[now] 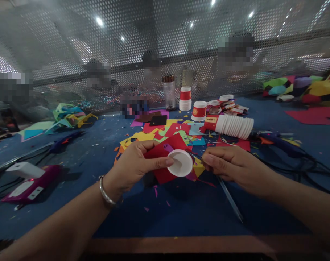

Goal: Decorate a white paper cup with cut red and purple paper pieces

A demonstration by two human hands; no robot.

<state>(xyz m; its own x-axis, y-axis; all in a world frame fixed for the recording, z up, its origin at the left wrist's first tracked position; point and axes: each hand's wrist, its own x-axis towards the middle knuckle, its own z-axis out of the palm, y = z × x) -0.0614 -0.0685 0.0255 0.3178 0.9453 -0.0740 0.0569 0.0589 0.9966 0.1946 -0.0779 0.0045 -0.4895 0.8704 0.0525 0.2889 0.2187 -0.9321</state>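
Observation:
My left hand [139,158] grips a small paper cup [180,164], its thumb on the rim and the white inside facing me. Close behind the cup are red paper [162,175] and a purple paper piece [168,147]; I cannot tell whether the hand holds them too. To the right of the cup, my right hand [225,161] is closed in a pinch, and what lies between its fingers is hidden. Below that hand a clear glue stick [230,199] lies slanted on the blue table. Coloured paper scraps [139,137] spread behind both hands.
A stack of cups [232,126] lies on its side at right, near a glue gun [280,143] with cables. Upright cups [185,99] and a clear bottle [169,94] stand at the back. At left are another glue gun [64,141] and a magenta power strip [31,185].

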